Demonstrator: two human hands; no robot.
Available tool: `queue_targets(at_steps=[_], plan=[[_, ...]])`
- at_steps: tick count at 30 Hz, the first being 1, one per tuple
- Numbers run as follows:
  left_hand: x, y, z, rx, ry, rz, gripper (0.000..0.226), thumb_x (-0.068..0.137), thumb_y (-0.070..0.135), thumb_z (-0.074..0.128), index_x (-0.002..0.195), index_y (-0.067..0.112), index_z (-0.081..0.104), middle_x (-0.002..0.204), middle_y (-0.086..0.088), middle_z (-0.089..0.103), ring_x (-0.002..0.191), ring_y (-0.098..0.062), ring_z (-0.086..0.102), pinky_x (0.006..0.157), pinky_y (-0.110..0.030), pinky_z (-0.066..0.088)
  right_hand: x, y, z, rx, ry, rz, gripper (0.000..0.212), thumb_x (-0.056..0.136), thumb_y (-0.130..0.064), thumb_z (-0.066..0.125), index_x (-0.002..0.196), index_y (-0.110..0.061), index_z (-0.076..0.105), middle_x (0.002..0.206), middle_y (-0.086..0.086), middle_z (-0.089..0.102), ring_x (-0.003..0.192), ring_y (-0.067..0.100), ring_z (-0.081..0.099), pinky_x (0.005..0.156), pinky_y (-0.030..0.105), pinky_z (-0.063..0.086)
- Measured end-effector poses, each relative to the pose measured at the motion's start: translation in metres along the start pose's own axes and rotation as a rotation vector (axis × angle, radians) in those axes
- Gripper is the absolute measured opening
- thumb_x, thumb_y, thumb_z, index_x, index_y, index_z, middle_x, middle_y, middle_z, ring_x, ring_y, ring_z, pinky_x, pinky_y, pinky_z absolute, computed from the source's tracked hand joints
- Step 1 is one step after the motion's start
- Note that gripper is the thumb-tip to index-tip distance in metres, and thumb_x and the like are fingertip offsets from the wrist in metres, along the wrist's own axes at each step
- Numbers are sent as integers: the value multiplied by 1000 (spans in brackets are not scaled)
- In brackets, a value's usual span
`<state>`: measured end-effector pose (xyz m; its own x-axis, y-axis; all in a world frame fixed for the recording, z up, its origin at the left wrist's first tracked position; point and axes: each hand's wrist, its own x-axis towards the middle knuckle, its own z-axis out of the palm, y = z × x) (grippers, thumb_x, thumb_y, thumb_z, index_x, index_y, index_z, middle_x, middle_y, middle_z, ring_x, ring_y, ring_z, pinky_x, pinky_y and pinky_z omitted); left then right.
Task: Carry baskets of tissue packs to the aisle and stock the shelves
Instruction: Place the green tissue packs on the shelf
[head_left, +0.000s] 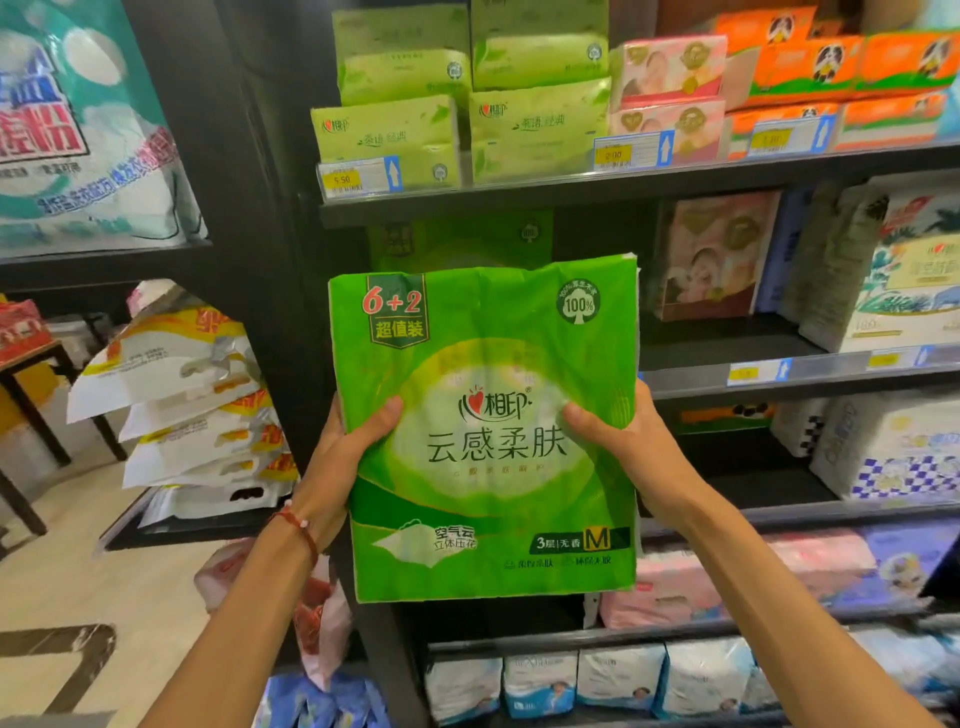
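Green tissue pack is held upright by both hands: left hand and right hand grip its side edges, thumbs on the front. Beyond the hands, a matching pack stands on the shelf. Advice: slide it in squarely, label forward.

- On green tissue pack: "6+2", "超值装", "100%", brand "心相印", "云感柔肤", "空气云 立体压花", "3层 无香 M".
- On light-green packs, top shelf: "心相印", "茶语经典".
- On left price tag, just below these: "5.50".
- On next price tag, further right on the same shelf edge: "2.00".
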<state>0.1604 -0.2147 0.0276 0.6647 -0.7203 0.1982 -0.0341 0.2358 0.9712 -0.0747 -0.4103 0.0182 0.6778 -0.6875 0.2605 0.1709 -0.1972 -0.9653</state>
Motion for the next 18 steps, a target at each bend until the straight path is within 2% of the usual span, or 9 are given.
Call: queue_targets(at_steps=[2, 4, 8, 11, 12, 13, 15, 16, 18], plan=[[15, -7, -3, 25, -44, 8, 116, 35, 62, 96, 138, 32, 52, 121, 4, 73, 107, -19, 73, 77, -28, 61, 18, 8, -3, -4, 8, 6, 113, 56, -68, 92, 149, -29, 42, 134, -6, 70, 114, 11, 73, 96, 39, 60], [29, -15, -5, 40, -68, 35, 116, 33, 57, 99, 136, 31, 51, 120, 5, 74, 107, -17, 72, 78, -26, 60, 36, 16, -7, -35, -8, -16, 106, 57, -66, 90, 146, -28, 47, 130, -8, 72, 114, 9, 73, 91, 30, 61], [56, -20, -6, 153, -26, 168, 115, 42, 62, 96, 137, 16, 51, 124, 0, 71, 113, -17, 69, 86, -26, 58, 70, 17, -14, -161, -74, -114, 105, 63, -58, 88, 152, -28, 40, 137, -12, 66, 122, 3, 66, 99, 27, 55], [74, -13, -8, 165, 48, 225, 110, 42, 65, 94, 131, 13, 55, 116, 5, 75, 107, -11, 71, 80, -21, 58, 95, 7, -11, -168, -81, -208, 100, 68, -54, 86, 152, -25, 40, 136, -17, 63, 126, 2, 63, 99, 20, 54], [77, -7, -7, 184, 73, 234, 107, 41, 65, 94, 128, 15, 56, 111, 10, 76, 103, -6, 72, 77, -19, 58, 101, 4, -8, -184, -70, -242, 96, 69, -55, 86, 149, -26, 43, 135, -16, 63, 127, 5, 62, 101, 22, 53], [81, -3, -8, 218, 89, 255, 104, 42, 63, 94, 127, 16, 56, 108, 13, 76, 100, -2, 72, 75, -16, 57, 107, 3, -6, -216, -46, -279, 90, 70, -60, 87, 146, -31, 47, 135, -11, 62, 130, 12, 60, 107, 31, 53], [85, 2, -11, 309, 99, 308, 95, 55, 46, 97, 131, 8, 54, 103, 9, 75, 96, 6, 70, 73, -11, 54, 113, 4, -5, -255, 5, -334, 84, 65, -72, 88, 136, -50, 49, 141, -1, 52, 137, 25, 52, 113, 51, 48], [84, 7, -11, 352, 99, 335, 89, 60, 36, 94, 133, 4, 53, 101, 9, 73, 93, 10, 68, 72, -8, 53, 113, 3, -4, -235, 13, -345, 86, 61, -74, 88, 133, -54, 46, 143, 3, 48, 138, 25, 50, 114, 52, 47], [85, 8, -17, 403, 118, 384, 79, 63, 23, 86, 131, 0, 54, 100, 16, 70, 89, 17, 65, 71, -4, 49, 113, 2, -2, -180, 39, -396, 98, 59, -67, 93, 140, -40, 45, 145, 12, 48, 136, 24, 55, 112, 50, 50]])
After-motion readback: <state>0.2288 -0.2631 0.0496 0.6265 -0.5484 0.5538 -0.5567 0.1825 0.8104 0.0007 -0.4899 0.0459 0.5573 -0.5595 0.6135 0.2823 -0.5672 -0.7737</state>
